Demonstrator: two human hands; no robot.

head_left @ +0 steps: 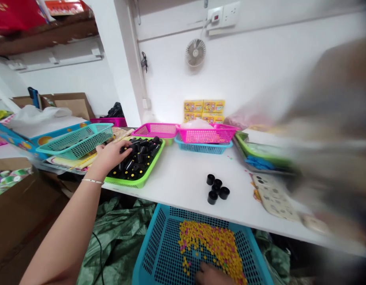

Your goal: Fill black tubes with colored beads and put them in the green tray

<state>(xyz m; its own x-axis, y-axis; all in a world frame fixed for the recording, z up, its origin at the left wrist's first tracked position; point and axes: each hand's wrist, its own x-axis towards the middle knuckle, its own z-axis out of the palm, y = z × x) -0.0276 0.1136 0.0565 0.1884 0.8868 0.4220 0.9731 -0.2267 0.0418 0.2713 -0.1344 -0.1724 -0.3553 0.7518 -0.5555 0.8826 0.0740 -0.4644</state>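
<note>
My left hand (113, 155), a thin white bracelet at its wrist, reaches over the left side of a light green basket (140, 183). Its thumb and fingers are apart, touching black cylindrical pieces (137, 156) heaped there; many of these show a yellow dot on the end. At the bottom edge my right hand (212, 274) is partly cut off, its fingers bent together among small yellow and pink pellets (211, 241) in a large blue basket (159, 241). What those fingers hold, if anything, is hidden. Several black round caps (218, 183) stand grouped on the white table (177, 174).
A teal basket (77, 144) stands on the left, and pink baskets (201, 136) with a blue one under them stand at the back. A patterned phone (275, 198) lies on the right, near a blurred person (334, 138). A cardboard box (22, 213) is at lower left.
</note>
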